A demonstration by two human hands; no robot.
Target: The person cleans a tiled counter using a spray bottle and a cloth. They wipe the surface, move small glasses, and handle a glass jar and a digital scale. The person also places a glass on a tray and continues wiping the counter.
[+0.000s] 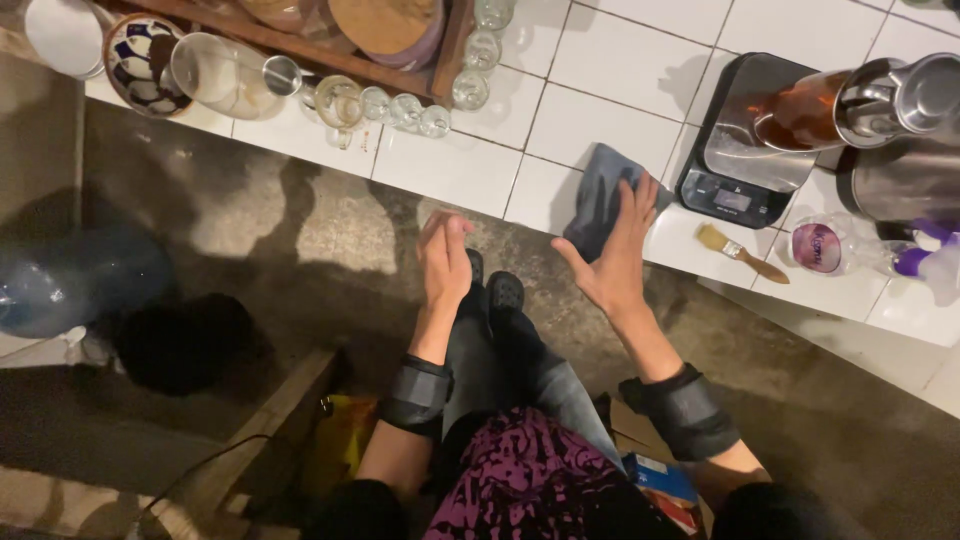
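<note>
Nearest the camera, the left hand (443,262) is held empty and loosely curled over the floor. The right hand (615,255) is spread flat, fingertips pressed on a dark cloth (598,195) draped over the white tiled worktop (590,110) edge, its long axis running away from the body.

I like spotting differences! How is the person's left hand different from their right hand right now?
The right hand is spread flat with fingers apart, pressing on a dark blue cloth at the edge of the white tiled counter. The left hand has its fingers together, touches nothing, and hangs over the floor below the counter edge. The right hand reaches further forward than the left hand. Both are bare, with a dark band on each forearm.
</note>
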